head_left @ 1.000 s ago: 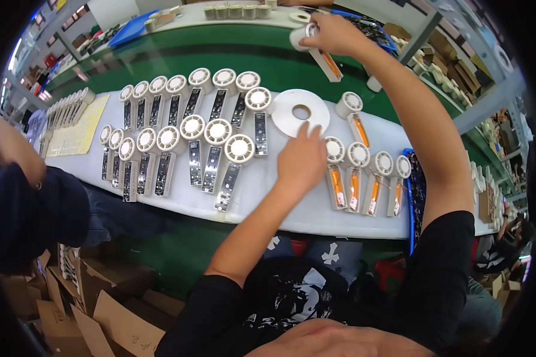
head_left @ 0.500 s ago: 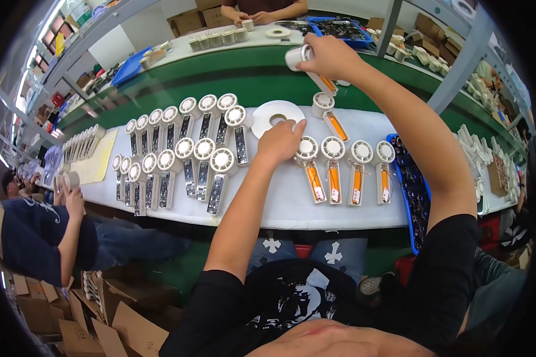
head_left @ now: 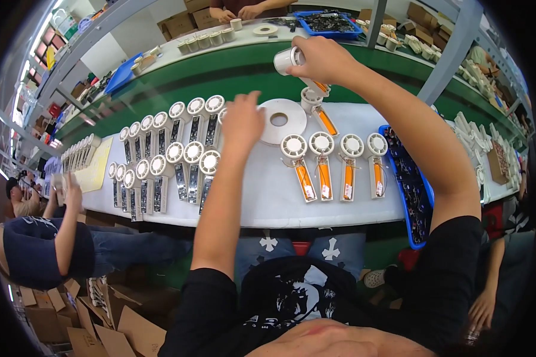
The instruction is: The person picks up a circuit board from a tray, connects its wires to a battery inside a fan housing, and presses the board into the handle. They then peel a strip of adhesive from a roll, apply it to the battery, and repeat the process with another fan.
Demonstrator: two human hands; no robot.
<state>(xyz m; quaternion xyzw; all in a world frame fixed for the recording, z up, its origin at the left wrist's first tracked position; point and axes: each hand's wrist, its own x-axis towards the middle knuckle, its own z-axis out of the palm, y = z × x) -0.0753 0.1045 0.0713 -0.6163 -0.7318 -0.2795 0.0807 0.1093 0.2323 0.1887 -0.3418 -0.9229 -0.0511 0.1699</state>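
White fan (head_left: 284, 61) is pinched by its round head in my right grip (head_left: 324, 58), seen against the green surface (head_left: 250, 72) beyond the desk (head_left: 262, 202). My left grip (head_left: 244, 125) is beside the tape roll (head_left: 290, 126), near the black-board fans (head_left: 193, 152); I can't tell whether it's spread or pinching one. Four orange-strip fans (head_left: 324, 178) lie left of the blue tray (head_left: 419, 244).

Left hand (head_left: 244, 122): just left of the white roll (head_left: 296, 124), fingers loosely extended.
Right hand (head_left: 323, 58): beyond the roll, rightward, fingers curled in a grip.
Right elbow (head_left: 458, 187): bent.
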